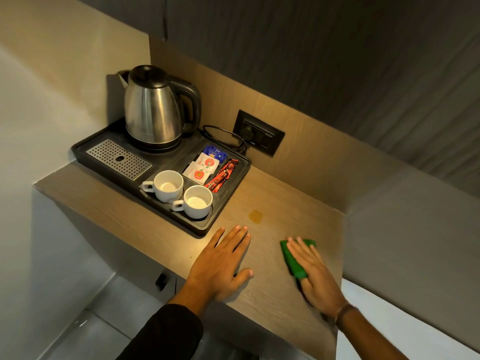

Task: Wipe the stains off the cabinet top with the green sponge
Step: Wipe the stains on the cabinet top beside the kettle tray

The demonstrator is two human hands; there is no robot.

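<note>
A wooden cabinet top [270,289] fills the middle of the head view. A yellowish-brown stain [255,216] sits on it just right of the tray's near corner. The green sponge [294,263] lies flat on the wood to the stain's lower right. My right hand [315,275] lies flat on top of the sponge, fingers straight, covering much of it. My left hand [220,263] rests palm down on the wood, fingers spread, just below the stain and touching nothing else.
A black tray [197,228] at the back left holds a steel kettle [153,110], two white cups [167,185], sachets [205,165] and a metal drip grille [118,158]. A wall socket [258,132] with the kettle's cord sits behind. A wall bounds the top on the right.
</note>
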